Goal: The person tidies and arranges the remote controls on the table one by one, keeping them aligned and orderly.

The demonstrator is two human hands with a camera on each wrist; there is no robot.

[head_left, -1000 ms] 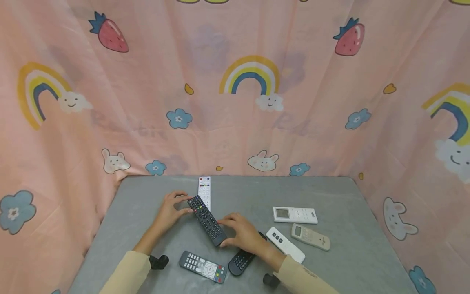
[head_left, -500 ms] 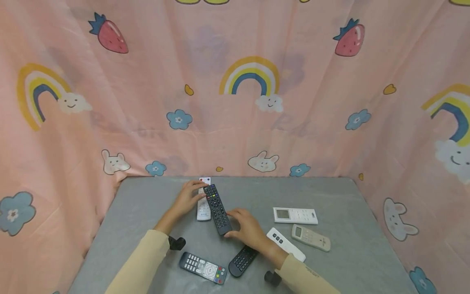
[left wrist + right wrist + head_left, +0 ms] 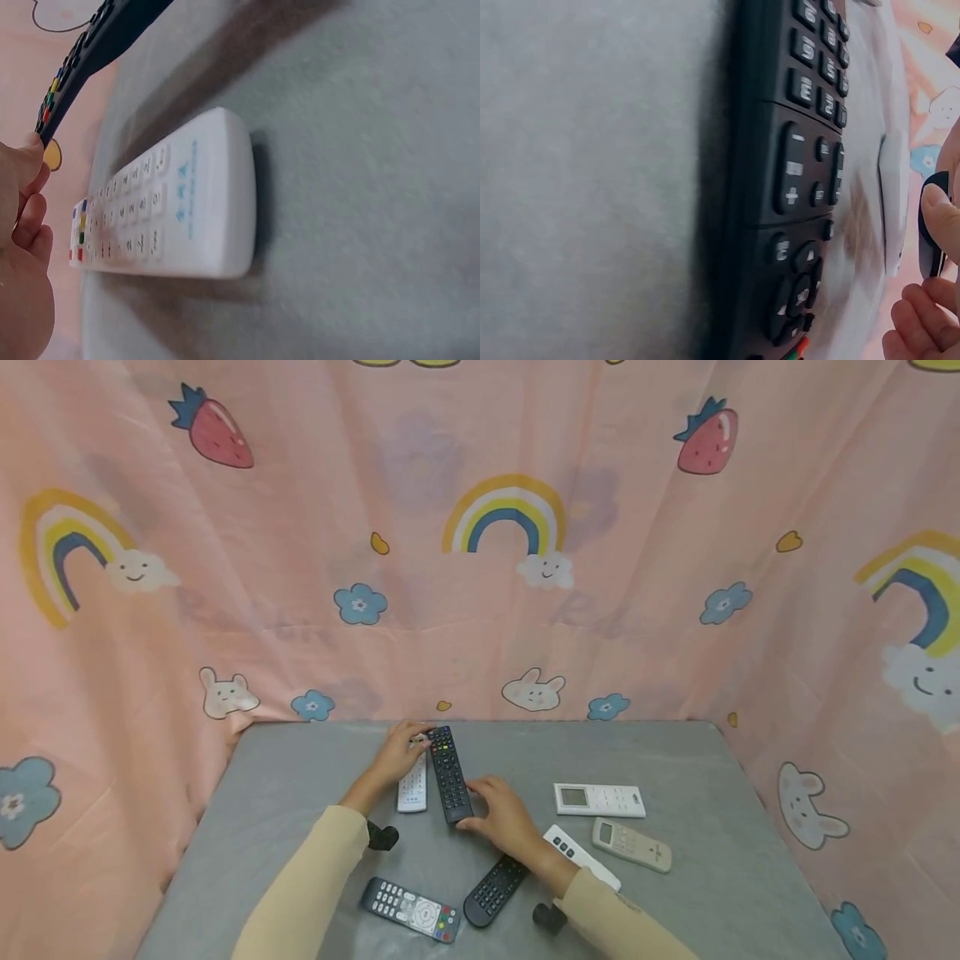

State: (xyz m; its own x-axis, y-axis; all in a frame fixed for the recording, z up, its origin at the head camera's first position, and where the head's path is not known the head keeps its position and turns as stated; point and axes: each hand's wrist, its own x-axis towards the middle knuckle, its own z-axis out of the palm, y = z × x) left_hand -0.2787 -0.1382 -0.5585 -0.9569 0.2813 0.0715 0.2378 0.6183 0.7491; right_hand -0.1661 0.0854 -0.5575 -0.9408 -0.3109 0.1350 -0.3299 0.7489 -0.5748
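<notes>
1. The slim white remote [image 3: 169, 206] bears blue characters and a smaller blue line on its near end, too blurred to read surely; the digits on its keys lie sideways.
2. On the rounded black remote [image 3: 799, 172], the right wrist view shows sideways digits, 3 and 6 among them, and a long key marked plus and minus.
3. Lettering on the grey remote [image 3: 411, 910], the white screen remote [image 3: 600, 800], the beige remote [image 3: 632, 845] and the right sleeve [image 3: 618, 918] is too small to read.
4. The left hand [image 3: 395, 752] pinches the far end of the long black remote [image 3: 450, 774], by its coloured keys; the right hand [image 3: 510, 822] grips the near end between thumb and fingers. It is raised above the grey table [image 3: 712, 777], just right of the slim white one.
5. The left hand hides part of the slim white remote; the right arm covers one end of the rounded black remote and part of the white button remote [image 3: 581, 857]. Both wrist views cut off the hands.
6. The long black remote's far end lies near the table's back edge, where the pink curtain [image 3: 480, 635] hangs. Grey surface shows between it and the white screen remote.
</notes>
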